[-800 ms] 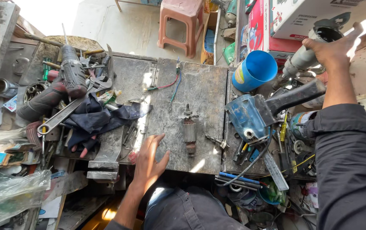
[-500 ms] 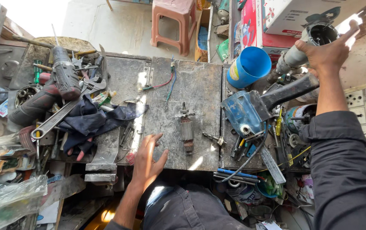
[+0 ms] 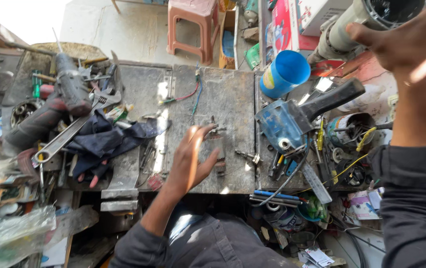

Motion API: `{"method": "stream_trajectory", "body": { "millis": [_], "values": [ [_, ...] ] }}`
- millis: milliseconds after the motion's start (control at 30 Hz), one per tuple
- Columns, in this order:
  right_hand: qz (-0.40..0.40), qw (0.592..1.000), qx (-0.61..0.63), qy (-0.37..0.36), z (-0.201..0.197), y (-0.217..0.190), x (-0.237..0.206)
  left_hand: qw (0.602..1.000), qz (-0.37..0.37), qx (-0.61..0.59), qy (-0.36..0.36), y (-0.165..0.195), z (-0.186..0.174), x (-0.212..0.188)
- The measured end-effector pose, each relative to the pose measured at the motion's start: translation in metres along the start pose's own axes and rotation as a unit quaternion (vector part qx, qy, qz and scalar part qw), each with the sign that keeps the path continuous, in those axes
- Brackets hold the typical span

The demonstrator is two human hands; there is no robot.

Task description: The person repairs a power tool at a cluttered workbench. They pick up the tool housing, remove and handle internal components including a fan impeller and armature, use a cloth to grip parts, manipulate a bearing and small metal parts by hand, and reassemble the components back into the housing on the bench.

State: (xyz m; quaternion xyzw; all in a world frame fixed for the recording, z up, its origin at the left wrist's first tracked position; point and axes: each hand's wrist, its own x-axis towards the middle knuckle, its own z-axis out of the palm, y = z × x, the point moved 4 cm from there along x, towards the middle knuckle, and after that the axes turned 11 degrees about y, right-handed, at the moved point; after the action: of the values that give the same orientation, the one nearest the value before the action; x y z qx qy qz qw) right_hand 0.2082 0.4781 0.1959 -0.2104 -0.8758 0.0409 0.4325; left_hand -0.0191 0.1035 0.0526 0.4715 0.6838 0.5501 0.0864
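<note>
My right hand [image 3: 406, 39] is raised at the top right, wrapped round a grey cylindrical power tool [image 3: 347, 30] whose dark open end faces the camera. My left hand [image 3: 190, 159] hovers with fingers spread above the grey metal bench top [image 3: 228, 94] and holds nothing. Its fingertips are next to a small metal part [image 3: 221, 149] lying on the bench, which they partly hide. A blue angle grinder [image 3: 285, 126] with a black handle lies just right of that part.
A blue plastic cup [image 3: 285, 73] lies tipped behind the grinder. A large wrench [image 3: 71, 131], a dark cloth [image 3: 108, 141] and a dark drill [image 3: 69, 89] crowd the left side. Screwdrivers and cables clutter the right edge. A pink stool [image 3: 190, 25] stands beyond the bench.
My right hand has lifted the grey tool higher and closer to the camera. My left hand has moved forward over the bench toward the small metal part.
</note>
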Motion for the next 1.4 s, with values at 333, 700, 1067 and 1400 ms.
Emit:
{"method": "stream_trajectory", "body": {
  "millis": [333, 700, 1067, 1400],
  "values": [
    [0.003, 0.968, 0.229, -0.107, 0.081, -0.194, 0.001, 0.993, 0.111, -0.035, 0.034, -0.017, -0.015, 0.083],
    [-0.021, 0.905, 0.372, -0.205, 0.174, -0.302, -0.069, 0.993, -0.069, -0.089, 0.046, -0.079, -0.051, 0.001],
    [-0.052, 0.877, 0.412, -0.240, 0.191, -0.277, -0.089, 0.996, -0.015, 0.015, 0.087, -0.094, -0.035, -0.004],
    [0.208, 0.973, -0.074, -0.066, 0.169, -0.050, -0.094, 0.990, 0.078, 0.082, 0.081, -0.086, -0.018, -0.021]
  ]
}}
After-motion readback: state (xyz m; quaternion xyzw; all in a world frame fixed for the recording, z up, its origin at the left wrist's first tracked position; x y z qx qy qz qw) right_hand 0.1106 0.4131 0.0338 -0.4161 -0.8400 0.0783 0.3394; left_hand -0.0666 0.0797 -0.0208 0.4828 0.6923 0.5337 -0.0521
